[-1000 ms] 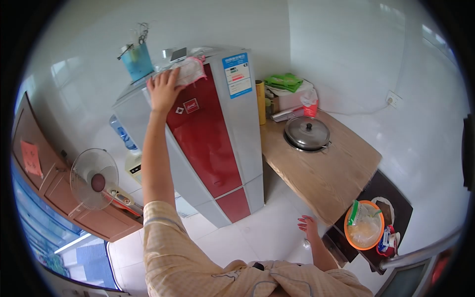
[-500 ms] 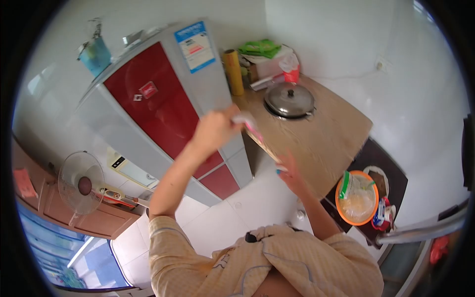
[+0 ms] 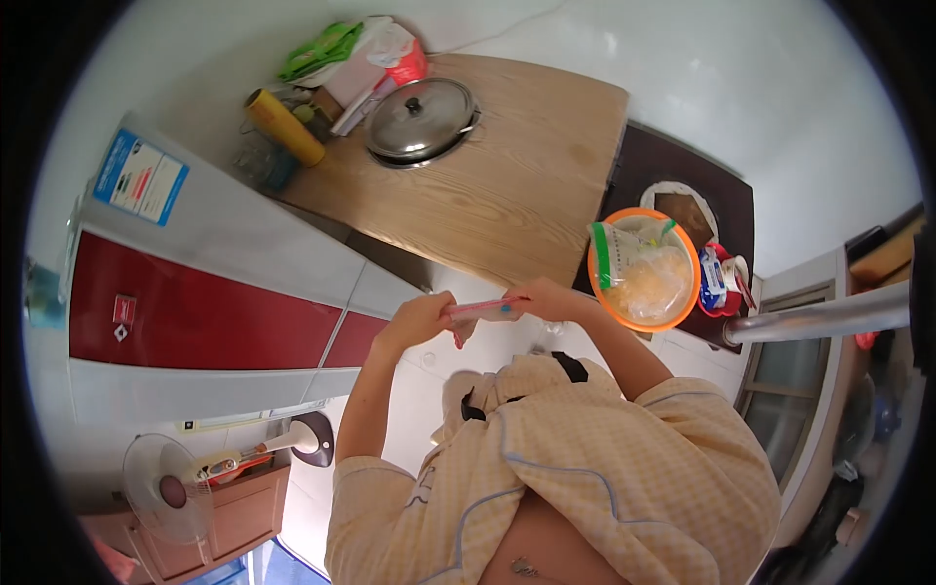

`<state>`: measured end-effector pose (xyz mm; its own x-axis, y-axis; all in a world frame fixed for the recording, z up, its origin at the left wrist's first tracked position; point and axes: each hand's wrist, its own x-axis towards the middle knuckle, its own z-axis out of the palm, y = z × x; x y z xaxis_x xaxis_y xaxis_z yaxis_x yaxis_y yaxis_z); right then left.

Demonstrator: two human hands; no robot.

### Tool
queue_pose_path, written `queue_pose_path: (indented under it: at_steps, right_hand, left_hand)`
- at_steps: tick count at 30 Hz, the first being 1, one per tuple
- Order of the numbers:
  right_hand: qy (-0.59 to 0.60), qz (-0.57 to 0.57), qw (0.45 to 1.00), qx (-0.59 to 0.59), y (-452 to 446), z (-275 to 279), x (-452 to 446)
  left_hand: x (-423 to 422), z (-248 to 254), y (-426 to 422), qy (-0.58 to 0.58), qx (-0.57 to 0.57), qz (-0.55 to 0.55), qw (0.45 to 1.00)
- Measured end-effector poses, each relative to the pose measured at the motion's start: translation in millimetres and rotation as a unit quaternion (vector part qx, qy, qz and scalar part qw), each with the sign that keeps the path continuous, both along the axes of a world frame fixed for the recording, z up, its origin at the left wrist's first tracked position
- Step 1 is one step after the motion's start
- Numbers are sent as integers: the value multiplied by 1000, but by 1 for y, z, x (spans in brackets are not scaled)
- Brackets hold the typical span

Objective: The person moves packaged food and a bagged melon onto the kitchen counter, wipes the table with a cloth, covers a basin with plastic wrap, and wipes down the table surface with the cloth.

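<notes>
Pink-edged cloth [image 3: 484, 310] stretches between left hand [image 3: 421, 320] and right hand [image 3: 544, 299], each grip pinching it

Bright, diffuse light; soft glare on white wall [image 3: 702, 83], sheen on pot lid [image 3: 434, 125], shadow beneath wooden table [image 3: 526, 166]; centre reasonably sharp, fisheye bending outward to black rim, far-right clutter dim.

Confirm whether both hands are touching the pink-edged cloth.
Touching. The head view shows the left hand and the right hand each gripping the pink-edged cloth, which spans between them.
</notes>
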<state>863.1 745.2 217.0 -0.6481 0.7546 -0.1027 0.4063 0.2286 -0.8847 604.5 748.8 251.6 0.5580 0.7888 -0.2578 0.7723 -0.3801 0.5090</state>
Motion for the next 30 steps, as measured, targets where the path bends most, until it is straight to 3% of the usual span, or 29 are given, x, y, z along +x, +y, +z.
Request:
queue_pose_path:
  at_steps: [6, 8, 10, 13, 15, 16, 18, 20, 22, 24, 26, 28, 29, 30]
  right_hand:
    - [69, -122, 975, -171, 18, -2, 45]
    - [-16, -209, 978, 18, 39, -2, 58]
    - [-21, -282, 956, 73, 56, 34, 66]
    - [27, -338, 938, 75, 92, 36, 85]
    - [83, -390, 911, 104, 99, 65, 83]
    - [78, -400, 907, 103, 100, 67, 82]
    - [65, -400, 889, 212, 101, 70, 74]
    - [9, -419, 895, 153, 95, 62, 62]
    - [-82, -340, 899, 262, 91, 14, 54]
    - [-195, -292, 931, 102, 72, -42, 45]
    - [-289, -186, 925, -164, 51, -67, 25]
    - [-322, -145, 917, -187, 39, -69, -2]
    - [-326, -189, 896, -233, 41, -71, -10]
    - [-326, -190, 894, -241, 42, -81, -18]
  left_hand:
    - [29, -9, 67, 11, 23, -45, 999]
    - [34, -13, 105, -69, 42, -71, 994]
    - [54, 7, 137, -98, 145, -88, 981]
    - [77, 39, 190, -151, 158, -110, 970]
    - [87, 58, 215, -260, 246, -159, 920]
    - [89, 55, 223, -267, 240, -167, 918]
    - [91, 51, 242, -286, 307, -237, 876]
    - [88, 20, 253, -310, 291, -265, 865]
    - [78, -33, 257, -233, 182, -308, 904]
    - [66, -67, 243, -140, 121, -429, 884]
    - [52, -97, 232, -31, -6, -507, 862]
    - [45, -115, 224, 37, -115, -506, 854]
    - [47, -125, 222, 47, -145, -492, 857]
    - [51, -131, 222, 7, -133, -470, 872]
